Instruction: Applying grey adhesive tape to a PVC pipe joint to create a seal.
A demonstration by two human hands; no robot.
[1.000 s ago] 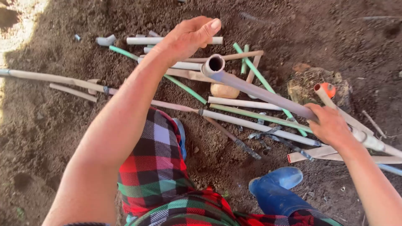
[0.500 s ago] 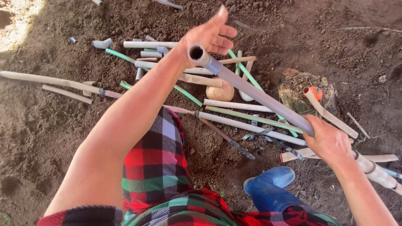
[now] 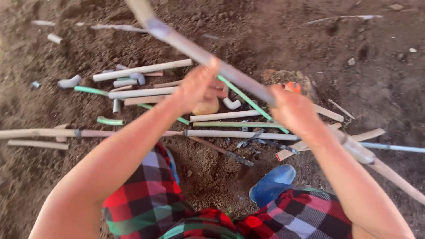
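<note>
A long grey pipe (image 3: pixel 186 44) slants from the top middle of the view down to the right. My left hand (image 3: pixel 199 86) is closed around its middle. My right hand (image 3: pixel 294 110) grips it lower down, where it carries on past my wrist toward the lower right. Under my hands lies a pile of pipe pieces on the dirt: white lengths (image 3: pixel 141 70), green ones (image 3: pixel 248 101) and small elbow fittings (image 3: pixel 232 104). A very long pipe (image 3: pixel 133 132) stretches across the ground below them.
Loose brown soil (image 3: pixel 248 31) covers the ground all around. A blue rubber boot (image 3: pixel 272 183) and red plaid trousers (image 3: pixel 150 199) sit at the bottom. An orange piece (image 3: pixel 293 86) lies by a clump of roots, a short pipe (image 3: pixel 37 144) at the left.
My left hand, open beyond the pipe's end earlier, has closed around the grey pipe. The pipe's far end has swung up and away, past the top of the view.
</note>
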